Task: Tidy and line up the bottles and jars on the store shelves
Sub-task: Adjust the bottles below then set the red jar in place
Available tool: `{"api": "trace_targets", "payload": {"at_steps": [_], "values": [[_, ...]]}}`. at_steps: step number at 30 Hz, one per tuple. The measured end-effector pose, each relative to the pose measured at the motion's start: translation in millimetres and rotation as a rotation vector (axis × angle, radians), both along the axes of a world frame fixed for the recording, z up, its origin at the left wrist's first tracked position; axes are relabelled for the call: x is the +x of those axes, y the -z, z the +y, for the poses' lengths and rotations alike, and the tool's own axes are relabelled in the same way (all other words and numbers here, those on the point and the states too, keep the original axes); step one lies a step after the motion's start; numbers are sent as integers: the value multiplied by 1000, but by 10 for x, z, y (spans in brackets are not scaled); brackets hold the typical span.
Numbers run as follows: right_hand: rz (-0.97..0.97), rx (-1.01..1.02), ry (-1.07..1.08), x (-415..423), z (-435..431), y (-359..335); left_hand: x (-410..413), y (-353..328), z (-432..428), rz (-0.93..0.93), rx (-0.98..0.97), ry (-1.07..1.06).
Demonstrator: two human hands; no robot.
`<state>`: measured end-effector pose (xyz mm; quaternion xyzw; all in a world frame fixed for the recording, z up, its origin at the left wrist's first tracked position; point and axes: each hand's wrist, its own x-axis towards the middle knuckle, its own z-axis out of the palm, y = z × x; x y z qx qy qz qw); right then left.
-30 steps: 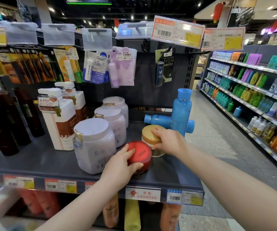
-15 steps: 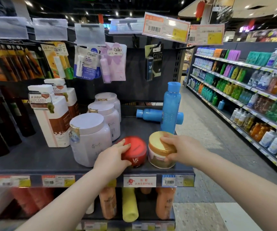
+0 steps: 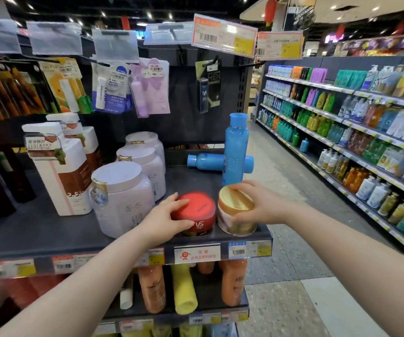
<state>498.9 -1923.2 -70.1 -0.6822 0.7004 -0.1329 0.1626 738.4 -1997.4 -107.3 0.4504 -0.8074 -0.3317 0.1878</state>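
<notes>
Red jar (image 3: 197, 207) gripped in my left hand (image 3: 162, 218); my right hand (image 3: 264, 204) grasps the gold-lidded jar (image 3: 235, 203) just beside it.

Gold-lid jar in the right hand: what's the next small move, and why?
Probably set the gold-lid jar down flat and let go. The right hand grips it and it looks tilted, at the front right corner of the shelf. The red jar, gripped by the left hand, sits close beside it at the same front edge, so levelling it should finish that pair's line.
</notes>
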Motion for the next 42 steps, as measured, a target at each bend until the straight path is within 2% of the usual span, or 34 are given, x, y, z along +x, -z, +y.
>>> {"api": "trace_targets", "payload": {"at_steps": [5, 10, 12, 14, 16, 17, 21, 22, 25, 28, 31, 37, 42], "values": [[-26, 121, -73, -184, 10, -78, 28, 7, -12, 57, 36, 1], [-65, 174, -15, -217, 19, -144, 21, 1, -46, 68, 84, 15], [44, 159, 46, -169, -7, -167, 6, 6, -51, 91, 83, 26], [277, 116, 168, -54, -51, -191, -17, 9, -58, 96, 62, 15], [411, 87, 236, 48, -85, -188, -34, 1, -70, 59, 33, 15], [407, 79, 224, 59, -99, -183, -36, -5, -81, 43, 26, 26], [115, 161, -13, 0, -69, -225, -31, -30, -108, 50, 25, 85], [101, 165, -49, -5, -62, -224, -37, -27, -102, 42, 10, 110], [181, 85, 24, 27, -70, -195, -79, -7, -75, -117, -117, 183], [193, 112, 64, -9, -79, -189, -79, 12, -73, -227, -233, 185], [114, 165, -39, -61, -42, -173, -54, 3, -85, -257, -274, 187], [112, 96, -10, -64, -33, -127, -77, 25, -37, -282, -332, 143], [78, 134, -45, -169, -85, -141, -121, -4, 2, -285, -374, 145]]}}
